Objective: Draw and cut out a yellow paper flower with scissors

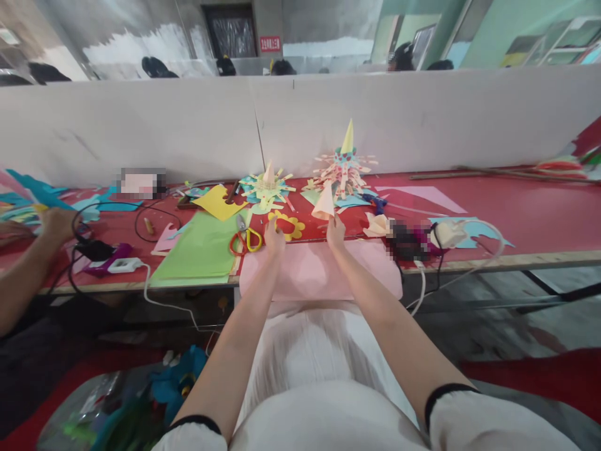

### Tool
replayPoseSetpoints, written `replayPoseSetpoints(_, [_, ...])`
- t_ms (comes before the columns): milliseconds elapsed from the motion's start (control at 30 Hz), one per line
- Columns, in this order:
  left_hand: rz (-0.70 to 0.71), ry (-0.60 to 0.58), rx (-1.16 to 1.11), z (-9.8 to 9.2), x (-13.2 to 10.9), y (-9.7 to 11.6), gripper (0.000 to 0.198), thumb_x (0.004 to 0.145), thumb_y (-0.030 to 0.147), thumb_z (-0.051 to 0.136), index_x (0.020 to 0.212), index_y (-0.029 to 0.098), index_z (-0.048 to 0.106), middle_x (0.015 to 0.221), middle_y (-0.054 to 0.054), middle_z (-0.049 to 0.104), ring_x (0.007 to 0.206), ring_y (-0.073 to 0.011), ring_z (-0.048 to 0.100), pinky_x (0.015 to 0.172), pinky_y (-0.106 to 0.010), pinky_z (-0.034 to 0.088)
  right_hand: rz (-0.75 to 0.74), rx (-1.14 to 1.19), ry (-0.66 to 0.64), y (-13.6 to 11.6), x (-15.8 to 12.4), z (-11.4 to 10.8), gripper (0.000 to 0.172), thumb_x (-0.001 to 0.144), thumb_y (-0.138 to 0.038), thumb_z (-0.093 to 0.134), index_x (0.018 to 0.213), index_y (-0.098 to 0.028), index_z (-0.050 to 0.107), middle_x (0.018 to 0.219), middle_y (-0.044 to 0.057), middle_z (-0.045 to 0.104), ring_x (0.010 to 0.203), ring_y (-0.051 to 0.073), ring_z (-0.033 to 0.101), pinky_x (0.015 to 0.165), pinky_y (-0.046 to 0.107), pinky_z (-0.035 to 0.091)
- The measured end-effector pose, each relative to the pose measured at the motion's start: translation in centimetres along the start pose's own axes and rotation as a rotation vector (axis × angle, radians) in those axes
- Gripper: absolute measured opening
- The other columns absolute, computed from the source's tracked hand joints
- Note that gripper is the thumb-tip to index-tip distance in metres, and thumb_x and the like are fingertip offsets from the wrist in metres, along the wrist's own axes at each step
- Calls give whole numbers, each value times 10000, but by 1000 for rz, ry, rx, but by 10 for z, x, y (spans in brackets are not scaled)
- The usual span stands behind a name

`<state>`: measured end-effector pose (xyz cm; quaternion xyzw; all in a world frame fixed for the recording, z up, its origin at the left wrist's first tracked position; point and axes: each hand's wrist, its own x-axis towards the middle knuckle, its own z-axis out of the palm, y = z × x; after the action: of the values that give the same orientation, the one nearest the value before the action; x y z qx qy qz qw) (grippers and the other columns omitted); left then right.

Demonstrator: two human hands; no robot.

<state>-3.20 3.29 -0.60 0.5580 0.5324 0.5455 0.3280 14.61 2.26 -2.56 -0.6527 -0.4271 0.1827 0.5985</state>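
My right hand (335, 232) has its fingers closed on the lower edge of a pale peach paper cone (323, 203), which points up. My left hand (275, 237) is closed at the left end of a yellow scalloped paper piece (293, 227), which lies over the red table. Scissors (245, 238) with red and yellow handles lie just left of my left hand. Behind my hands stand a small fringed paper piece with a cone tip (268, 183) and a taller fringed one with a yellow cone (347, 141). A pink sheet (310, 269) lies beneath my wrists.
Green sheets (192, 250) and a yellow sheet (220, 202) lie left. A power strip (110, 262) with cables is further left, near another person's arm (37, 263). At right are a blue glue gun (374, 202), a white cable (488, 232) and sticks (507, 175). A white partition (188, 125) stands behind.
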Motion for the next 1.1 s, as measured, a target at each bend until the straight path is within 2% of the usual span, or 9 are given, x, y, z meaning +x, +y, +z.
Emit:
replayPoseSetpoints(133, [160,176,261,3,-9,6,441,778,96,507,1213,171,513,1468,-144,290,1403,-276,179,1138,-452,164,-63,77,-133,-5,-7,-2,507,871,-334,345,1333,-169,475,511,-22,601,487,174,565,648,289,498])
replayPoseSetpoints(200, [320,67,349,8,-14,10,423,805,135,503,1224,187,511,1447,-134,341,1388,-260,232,1136,-440,170,-134,28,-183,-7,-10,-3,498,865,-316,367,1327,-181,493,490,-26,585,504,181,566,696,304,496])
replayPoseSetpoints(267, [399,-139,371,14,-19,13,405,815,180,521,1219,198,520,1356,-130,470,1309,-258,374,1108,-425,235,-200,-51,-231,-9,-12,-4,487,867,-285,364,1324,-190,503,513,-9,602,580,200,597,760,330,489])
replayPoseSetpoints(333, [367,-240,377,18,-20,14,432,798,237,576,1225,199,519,1261,-137,554,1223,-279,470,1066,-428,294,-273,-130,-272,-13,-15,-5,492,867,-233,347,1336,-200,492,616,20,657,697,218,629,812,348,478])
replayPoseSetpoints(467, [196,-195,267,19,-16,13,699,701,314,710,1324,196,417,1242,-152,563,1141,-304,537,978,-421,388,-426,-236,-357,-19,-21,-5,529,853,-156,345,1360,-258,457,978,40,700,966,235,620,880,356,462])
replayPoseSetpoints(567, [169,-268,82,16,-13,11,819,685,331,726,1385,214,316,1235,-134,562,1078,-258,583,906,-367,454,-463,-281,-412,-22,-23,-6,554,850,-129,350,1366,-308,436,1107,17,668,1037,242,605,867,356,475])
replayPoseSetpoints(733, [240,-313,62,18,-12,7,840,663,342,743,1376,223,314,1241,-135,555,1095,-247,571,900,-355,471,-471,-283,-418,-24,-22,-9,578,841,-105,351,1366,-333,428,1185,5,635,1083,261,590,848,369,487])
replayPoseSetpoints(867, [202,-329,64,19,-11,2,886,630,327,766,1378,204,306,1220,-148,568,1047,-243,596,899,-365,480,-479,-263,-426,-20,-20,-8,597,823,-81,352,1362,-323,438,1187,5,634,1116,253,573,866,356,482])
replayPoseSetpoints(1100, [208,-515,-44,20,-11,-3,913,681,336,711,1422,212,193,1360,-159,458,1137,-220,556,948,-345,456,-403,-172,-371,-11,-13,-5,648,752,-32,388,1312,-337,498,1121,-28,665,1045,225,598,885,343,482])
